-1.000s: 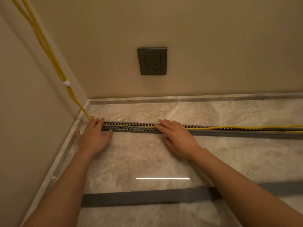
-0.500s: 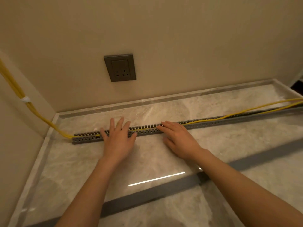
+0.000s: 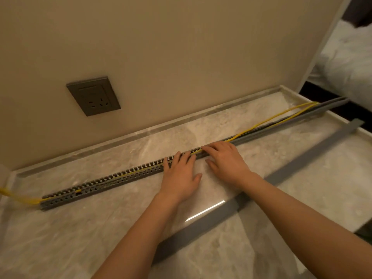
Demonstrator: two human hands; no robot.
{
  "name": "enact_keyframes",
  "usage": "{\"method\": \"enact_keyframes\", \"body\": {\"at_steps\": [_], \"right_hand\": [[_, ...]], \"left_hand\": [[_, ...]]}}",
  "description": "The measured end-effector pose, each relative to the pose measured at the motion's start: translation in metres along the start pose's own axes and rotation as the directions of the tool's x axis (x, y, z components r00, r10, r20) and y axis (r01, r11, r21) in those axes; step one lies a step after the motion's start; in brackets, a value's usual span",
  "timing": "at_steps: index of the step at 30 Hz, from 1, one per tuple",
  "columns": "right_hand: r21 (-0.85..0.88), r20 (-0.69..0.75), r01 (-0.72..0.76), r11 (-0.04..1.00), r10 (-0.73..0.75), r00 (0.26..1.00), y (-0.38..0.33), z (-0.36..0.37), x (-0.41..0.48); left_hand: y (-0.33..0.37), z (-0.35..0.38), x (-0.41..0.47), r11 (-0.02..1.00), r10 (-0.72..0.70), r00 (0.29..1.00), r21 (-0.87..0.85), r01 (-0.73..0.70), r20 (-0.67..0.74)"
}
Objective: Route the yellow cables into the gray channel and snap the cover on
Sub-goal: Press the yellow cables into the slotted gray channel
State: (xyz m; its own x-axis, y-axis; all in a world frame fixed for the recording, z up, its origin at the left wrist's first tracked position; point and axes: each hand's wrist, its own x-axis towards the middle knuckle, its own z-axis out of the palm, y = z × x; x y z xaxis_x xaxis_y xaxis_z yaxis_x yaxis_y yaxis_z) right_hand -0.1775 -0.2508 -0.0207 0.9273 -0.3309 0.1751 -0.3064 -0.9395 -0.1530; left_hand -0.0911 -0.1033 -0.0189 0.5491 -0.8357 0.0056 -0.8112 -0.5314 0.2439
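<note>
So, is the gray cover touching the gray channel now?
Apart. The head view shows the cover lying on the marble surface nearer the person, a bare band of marble between it and the channel.

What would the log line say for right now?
left hand: flat on gray channel | right hand: flat on channel | yellow cables: seated left, loose right | cover: on counter, unfitted

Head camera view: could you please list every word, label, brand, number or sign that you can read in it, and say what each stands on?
No readable text appears anywhere in this view.
On the dark grey wall socket plate only plug holes show, with no legible marking.
On the slotted gray plastic channel and the flat gray cover strip no print is visible.
</note>
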Motion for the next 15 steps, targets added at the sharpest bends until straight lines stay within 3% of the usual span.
{"method": "enact_keyframes", "body": {"at_steps": [5,11,15], "right_hand": [[0.062,0.007,0.033,0.998,-0.033,0.999,0.021,-0.004,0.015],[0.294,0.11,0.237,0.926,-0.279,0.954,0.062,-0.023,0.037],[0.304,0.141,0.258,0.917,-0.311,0.94,0.103,-0.033,0.048]], "left_hand": [[0.027,0.005,0.019,0.999,-0.016,0.999,0.041,0.018,-0.05],[0.058,0.002,0.052,0.935,-0.269,0.951,0.195,0.296,-0.151],[0.072,0.003,0.065,0.873,-0.382,0.916,0.279,0.401,-0.121]]}}
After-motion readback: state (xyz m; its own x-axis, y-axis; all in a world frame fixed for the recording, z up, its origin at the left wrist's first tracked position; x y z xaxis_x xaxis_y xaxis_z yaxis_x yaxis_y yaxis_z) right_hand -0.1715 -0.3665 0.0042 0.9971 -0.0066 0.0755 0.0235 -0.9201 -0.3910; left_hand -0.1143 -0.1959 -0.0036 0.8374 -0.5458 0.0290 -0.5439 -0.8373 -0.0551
